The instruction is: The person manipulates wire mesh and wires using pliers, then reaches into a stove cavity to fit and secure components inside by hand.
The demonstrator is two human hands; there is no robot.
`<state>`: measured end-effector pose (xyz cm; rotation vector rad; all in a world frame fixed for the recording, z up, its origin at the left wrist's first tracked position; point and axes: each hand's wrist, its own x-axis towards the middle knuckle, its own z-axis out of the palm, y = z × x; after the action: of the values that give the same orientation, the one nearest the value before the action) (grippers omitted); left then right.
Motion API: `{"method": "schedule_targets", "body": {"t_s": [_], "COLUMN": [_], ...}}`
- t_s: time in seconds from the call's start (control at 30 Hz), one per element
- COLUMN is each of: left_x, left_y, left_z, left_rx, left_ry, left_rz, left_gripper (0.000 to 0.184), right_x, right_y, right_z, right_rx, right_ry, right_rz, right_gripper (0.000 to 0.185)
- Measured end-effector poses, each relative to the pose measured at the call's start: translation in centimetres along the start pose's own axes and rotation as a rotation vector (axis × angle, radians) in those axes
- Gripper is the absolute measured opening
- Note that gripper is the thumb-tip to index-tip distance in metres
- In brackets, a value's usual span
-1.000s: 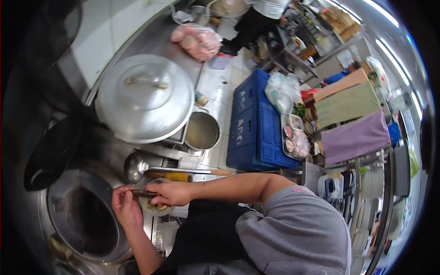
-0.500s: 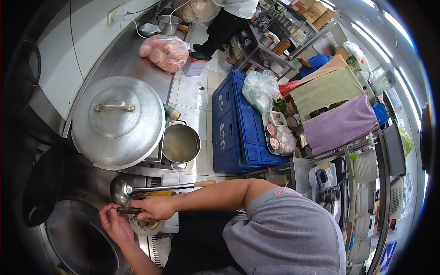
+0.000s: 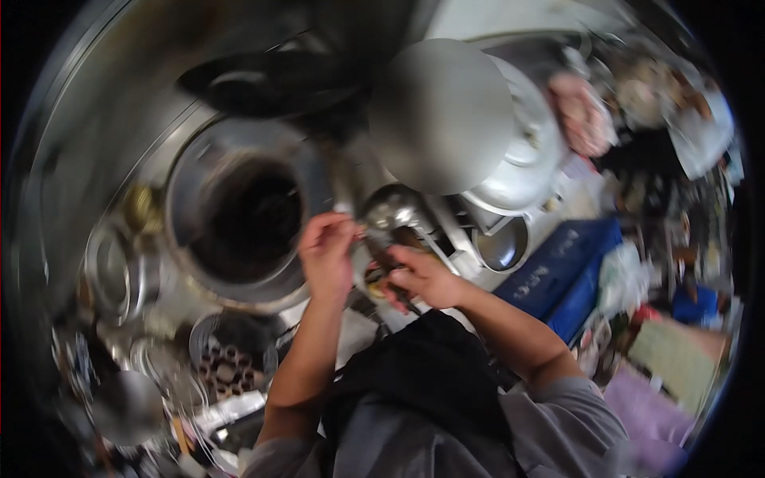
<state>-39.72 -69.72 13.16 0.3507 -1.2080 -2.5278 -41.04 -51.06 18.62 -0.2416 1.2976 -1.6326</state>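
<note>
The view is smeared by motion. My right hand (image 3: 424,277) is closed round a dark, long narrow tool (image 3: 382,256); its kind is too blurred to tell. My left hand (image 3: 328,251) is raised just left of the tool's far end, thumb and fingers pinched together. Whatever sits in that pinch is too small to make out. Below and between both hands, a bowl (image 3: 373,279) with pale and yellowish pieces is partly hidden by my right hand. Just beyond the hands lies a metal ladle (image 3: 396,209).
A wide burner ring (image 3: 183,199) with a dark opening lies left of my hands, a black wok (image 3: 271,84) beyond it. At the upper right stands a large lidded pot (image 3: 530,151), with bagged meat (image 3: 578,115) behind. A water pot (image 3: 506,243) and blue crate (image 3: 550,275) are to the right.
The head view has swung left and down, so the burner and both forearms now show more fully. My hands are slightly farther apart; the right still holds the dark tool.
</note>
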Motion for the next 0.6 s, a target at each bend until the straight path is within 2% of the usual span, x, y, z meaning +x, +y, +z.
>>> {"method": "schedule_targets", "body": {"t_s": [0.07,0.17,0.23,0.27,0.33,0.4,0.47,0.53,0.57,0.6], "left_x": [-0.2,-0.5,-0.9,-1.3,-2.3,-3.3,-4.2,-4.6,-4.6,-4.6], "left_y": [0.4,1.6,2.9,3.7,5.4,5.5,5.7,5.7,5.8,6.0], "left_z": [-1.2,-3.1,-3.8,-4.2,-5.4,-6.9,-8.2,-9.0,-9.6,-10.1], "left_rx": [-0.043,-0.042,-0.134,-0.14,-0.106,-0.092,0.057,0.112,0.111,0.108], "left_ry": [0.061,0.044,-0.049,-0.03,-0.033,-0.062,-0.104,0.007,0.077,0.145], "left_rz": [0.015,0.049,-0.017,-0.003,-0.274,-0.267,-0.274,-0.22,-0.224,-0.23], "left_gripper": [0.013,0.017,0.024,0.024,0.032,0.033,0.028,0.023,0.02,0.018], "right_x": [1.3,2.8,3.5,4.0,4.8,5.8,7.3,8.8,9.7,10.7], "right_y": [-0.4,0.0,0.1,0.0,0.0,-0.3,-0.5,-0.7,-0.2,-0.2], "right_z": [0.7,1.8,2.1,2.3,3.3,3.7,4.2,5.2,5.4,6.0], "right_rx": [0.029,0.096,0.053,0.022,0.055,0.024,0.017,-0.174,-0.241,-0.256], "right_ry": [-0.059,-0.12,-0.163,-0.19,-0.208,-0.231,-0.292,-0.252,-0.227,-0.247], "right_rz": [0.07,0.123,0.129,0.117,0.133,0.186,0.244,0.295,0.316,0.337], "right_gripper": [0.029,0.039,0.039,0.04,0.041,0.041,0.037,0.035,0.045,0.045]}}
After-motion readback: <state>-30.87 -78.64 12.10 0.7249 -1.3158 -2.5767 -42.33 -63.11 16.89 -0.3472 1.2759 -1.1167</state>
